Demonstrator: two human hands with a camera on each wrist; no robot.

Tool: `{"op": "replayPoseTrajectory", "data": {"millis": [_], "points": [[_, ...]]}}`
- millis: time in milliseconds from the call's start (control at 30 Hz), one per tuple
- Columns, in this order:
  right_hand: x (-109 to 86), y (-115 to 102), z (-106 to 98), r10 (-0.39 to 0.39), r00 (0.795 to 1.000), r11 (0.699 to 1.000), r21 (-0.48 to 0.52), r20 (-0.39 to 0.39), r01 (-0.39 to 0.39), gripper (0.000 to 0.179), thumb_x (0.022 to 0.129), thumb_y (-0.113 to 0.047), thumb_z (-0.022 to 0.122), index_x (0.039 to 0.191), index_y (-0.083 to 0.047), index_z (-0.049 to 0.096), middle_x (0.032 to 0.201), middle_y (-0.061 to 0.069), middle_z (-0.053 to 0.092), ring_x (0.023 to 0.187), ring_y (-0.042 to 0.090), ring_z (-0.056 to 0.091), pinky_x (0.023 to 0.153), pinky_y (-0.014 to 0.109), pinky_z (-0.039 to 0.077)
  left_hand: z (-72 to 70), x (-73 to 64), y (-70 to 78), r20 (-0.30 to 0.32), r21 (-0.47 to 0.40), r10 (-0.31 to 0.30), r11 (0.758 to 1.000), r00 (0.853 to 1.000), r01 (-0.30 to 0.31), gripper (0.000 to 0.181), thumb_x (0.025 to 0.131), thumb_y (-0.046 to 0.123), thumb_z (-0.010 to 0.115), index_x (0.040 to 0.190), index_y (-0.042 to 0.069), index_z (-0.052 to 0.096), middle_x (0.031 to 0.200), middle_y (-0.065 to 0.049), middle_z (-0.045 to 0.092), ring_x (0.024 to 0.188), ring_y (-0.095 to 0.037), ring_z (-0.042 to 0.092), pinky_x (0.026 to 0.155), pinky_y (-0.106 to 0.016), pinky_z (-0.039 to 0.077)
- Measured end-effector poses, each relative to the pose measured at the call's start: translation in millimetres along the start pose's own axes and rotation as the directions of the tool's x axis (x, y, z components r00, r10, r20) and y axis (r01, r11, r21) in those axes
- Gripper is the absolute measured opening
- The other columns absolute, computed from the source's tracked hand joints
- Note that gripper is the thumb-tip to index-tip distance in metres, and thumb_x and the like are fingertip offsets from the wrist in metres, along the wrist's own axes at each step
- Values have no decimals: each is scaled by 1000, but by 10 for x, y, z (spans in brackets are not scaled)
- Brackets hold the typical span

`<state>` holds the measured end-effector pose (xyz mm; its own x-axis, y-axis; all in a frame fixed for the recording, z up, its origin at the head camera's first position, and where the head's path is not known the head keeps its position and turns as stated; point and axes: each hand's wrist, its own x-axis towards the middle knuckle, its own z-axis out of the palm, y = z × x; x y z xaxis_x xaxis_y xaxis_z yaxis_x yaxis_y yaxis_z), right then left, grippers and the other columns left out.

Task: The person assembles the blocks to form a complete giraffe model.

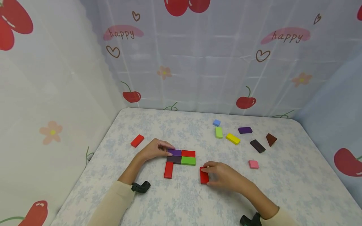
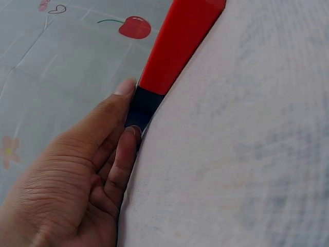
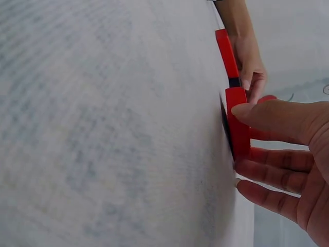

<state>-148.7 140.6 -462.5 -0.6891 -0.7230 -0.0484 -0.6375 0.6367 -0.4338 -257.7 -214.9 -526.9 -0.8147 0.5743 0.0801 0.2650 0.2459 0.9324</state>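
My left hand [image 1: 154,150] is at the left end of a flat group of blocks, its thumb and fingers pinching the purple block [image 1: 176,153]. Right of that block lies a red block [image 1: 188,153]. A black block [image 1: 173,160] and a green block [image 1: 188,161] form the nearer row, and another red block [image 1: 168,171] extends toward me from beneath the black one's left part. To the right of the group, my right hand [image 1: 226,177] pinches a separate red block [image 1: 204,176] by its edges. A dark shadow lies along this block in the right wrist view [image 3: 237,126].
One red block [image 1: 137,141] lies at the left. Scattered to the right are blue [image 1: 216,122], light green [image 1: 219,132], yellow [image 1: 233,138], purple [image 1: 245,130], black [image 1: 257,146] and pink [image 1: 253,164] blocks and a brown triangle [image 1: 271,139]. A printed curtain [image 1: 198,81] hangs behind the table.
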Motion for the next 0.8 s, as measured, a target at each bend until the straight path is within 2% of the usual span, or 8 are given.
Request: {"op": "replayPoseTrajectory", "data": {"millis": [133, 233, 467, 800], "points": [[-10, -32, 44, 5, 1000, 1000, -25, -14, -5, 48, 86, -19, 83, 131, -7, 69, 136, 10, 60, 121, 26, 59, 97, 43, 52, 1, -1, -6, 1, 1, 2, 1000, 1000, -2, 30, 82, 7, 85, 112, 12, 80, 101, -5, 74, 67, -14, 52, 60, -23, 44], [-19, -58, 62, 21, 999, 998, -64, -31, -23, 49, 85, -21, 84, 131, -10, 70, 136, 12, 59, 116, 26, 61, 93, 42, 54, 1, -5, -4, 5, 9, -1, 1000, 1000, 1, 30, 82, 8, 85, 111, 13, 81, 100, -4, 74, 67, -13, 53, 60, -23, 44], [-53, -83, 100, 81, 994, 993, -74, -78, -87, 48, 82, -25, 87, 126, -14, 74, 115, 4, 66, 98, 18, 62, 85, 35, 57, -2, -13, 4, 9, 35, -19, 999, 1000, 19, 29, 83, 13, 85, 112, 17, 81, 100, -2, 73, 68, -12, 52, 62, -24, 44], [42, -147, 146, -15, 998, 1000, -1, -56, 15, 47, 86, -20, 84, 130, -7, 71, 102, -1, 64, 85, 7, 54, 75, 23, 52, -15, 6, -12, 7, 27, -3, 1000, 1000, 3, 29, 83, 12, 85, 112, 14, 80, 100, -3, 74, 70, -14, 54, 62, -25, 46]]}}
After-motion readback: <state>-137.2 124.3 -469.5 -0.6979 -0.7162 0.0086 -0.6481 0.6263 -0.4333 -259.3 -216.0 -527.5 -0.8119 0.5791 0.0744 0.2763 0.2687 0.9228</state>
